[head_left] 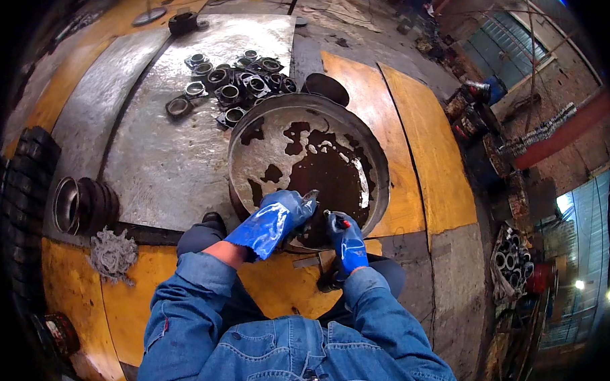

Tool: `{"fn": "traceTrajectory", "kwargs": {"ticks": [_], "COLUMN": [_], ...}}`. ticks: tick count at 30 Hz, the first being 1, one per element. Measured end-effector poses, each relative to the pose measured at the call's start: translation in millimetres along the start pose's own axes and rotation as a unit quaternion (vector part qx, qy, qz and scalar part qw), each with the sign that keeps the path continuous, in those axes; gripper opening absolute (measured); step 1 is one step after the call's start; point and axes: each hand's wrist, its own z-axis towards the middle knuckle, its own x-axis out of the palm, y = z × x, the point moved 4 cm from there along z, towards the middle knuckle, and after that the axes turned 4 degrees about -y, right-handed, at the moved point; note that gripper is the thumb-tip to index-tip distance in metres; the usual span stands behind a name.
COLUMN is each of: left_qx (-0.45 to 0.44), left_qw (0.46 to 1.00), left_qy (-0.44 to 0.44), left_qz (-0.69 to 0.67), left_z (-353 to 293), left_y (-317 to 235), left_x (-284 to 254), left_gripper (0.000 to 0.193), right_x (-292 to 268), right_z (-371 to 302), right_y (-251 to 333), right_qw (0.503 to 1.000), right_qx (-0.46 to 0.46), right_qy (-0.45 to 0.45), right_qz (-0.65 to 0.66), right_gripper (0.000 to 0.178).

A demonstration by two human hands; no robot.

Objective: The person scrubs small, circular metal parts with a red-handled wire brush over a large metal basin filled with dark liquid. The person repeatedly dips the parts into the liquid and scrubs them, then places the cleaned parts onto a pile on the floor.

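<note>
Both my hands wear blue rubber gloves and hang over the near rim of a wide round metal pan [236, 162]. Dark oily liquid [325, 181] lies in patches across the pan's floor. My left hand [277, 215] has its fingers drawn together, with a wet grey tip at their end; whether that is glove or a held part, I cannot make out. Close by on the right, my right hand [347, 242] is closed around something small, dark and partly red [343, 223]. Its kind is hidden by the fingers. A small gap separates the two hands.
Several flanged metal rings [229, 92] are heaped on a metal sheet [152, 145] beyond the pan. A dark round vessel [327, 88] touches the pan's far rim. To the left are a grey rag [112, 255], ring-shaped parts [83, 206] and a large tyre [29, 201].
</note>
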Motion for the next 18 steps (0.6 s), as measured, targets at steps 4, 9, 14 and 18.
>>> {"fn": "traceTrajectory", "kwargs": {"ticks": [4,9,14,18], "left_qx": [-0.002,0.026,0.013,0.022], "left_qw": [1.000,0.999,1.000,0.999], "left_qy": [-0.008,-0.017,-0.003,-0.009], "left_qz": [0.005,0.011,0.009,0.023], "left_z": [-0.1,7.3,8.1,10.1], "left_y": [-1.7,-0.5,5.0,2.7], "left_x": [1.0,7.6,5.7,7.6], "left_gripper": [0.090,0.089,0.088,0.086], "right_x": [0.4,0.6,5.3,4.1], "right_z": [2.2,5.5,9.0,7.3], "right_y": [-9.1,-23.8,-13.3,-19.4], "right_qw": [1.000,0.999,0.999,0.999], "right_qx": [-0.015,-0.034,-0.010,-0.032], "right_qy": [-0.025,-0.033,0.001,-0.035], "right_qz": [0.009,0.005,-0.041,-0.020], "right_gripper": [0.023,0.025,0.029,0.027]}}
